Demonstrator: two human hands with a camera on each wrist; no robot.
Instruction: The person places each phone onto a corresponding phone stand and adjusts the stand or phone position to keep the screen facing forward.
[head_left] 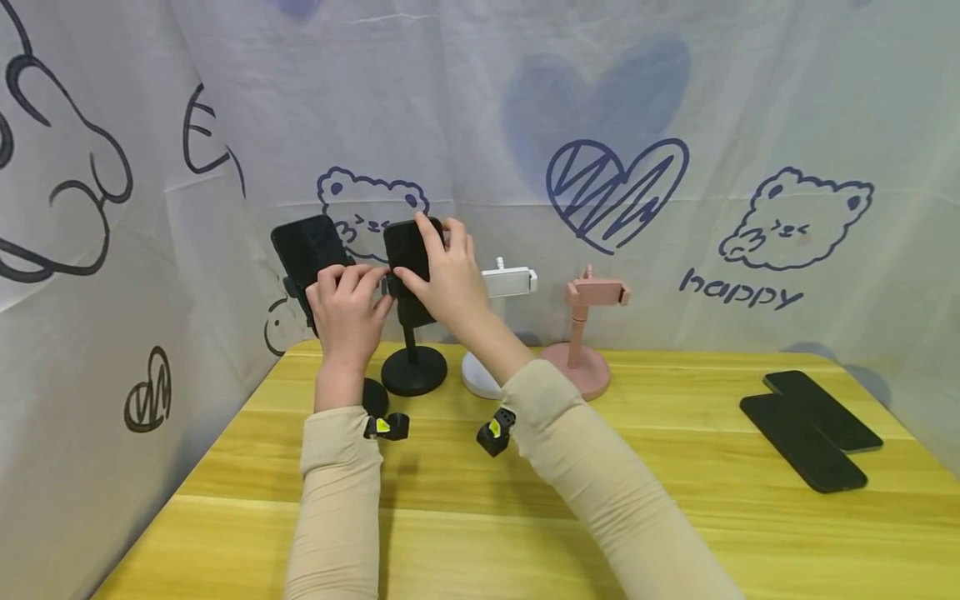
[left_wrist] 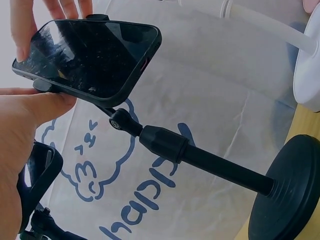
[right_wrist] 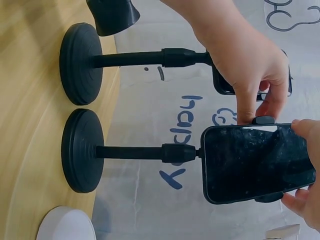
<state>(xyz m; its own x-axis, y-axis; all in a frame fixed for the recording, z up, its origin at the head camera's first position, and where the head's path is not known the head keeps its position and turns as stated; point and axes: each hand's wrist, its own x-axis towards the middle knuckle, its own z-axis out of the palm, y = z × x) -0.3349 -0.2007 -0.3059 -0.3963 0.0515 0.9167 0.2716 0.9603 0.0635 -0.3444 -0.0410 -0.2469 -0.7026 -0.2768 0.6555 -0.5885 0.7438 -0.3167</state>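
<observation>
A black smartphone [head_left: 406,247] sits upright in the clamp of a black desk phone stand [head_left: 414,372]. My right hand [head_left: 456,279] grips that phone near its top end, thumb on one edge and fingers on the other, as the right wrist view shows. At the phone's left edge my left hand [head_left: 348,307] pinches the clamp's side arm [right_wrist: 263,120], thumb close along the phone's edge. Another smartphone [head_left: 306,246] stands tilted in a second black stand behind my left hand; that stand's base [right_wrist: 81,64] is partly hidden in the head view.
A white phone stand [head_left: 512,282] and a pink phone stand [head_left: 576,367] stand to the right, their clamps holding nothing. Two dark phones [head_left: 802,442] lie overlapping at the table's right. A printed cloth [head_left: 480,100] hangs behind the wooden table [head_left: 465,533].
</observation>
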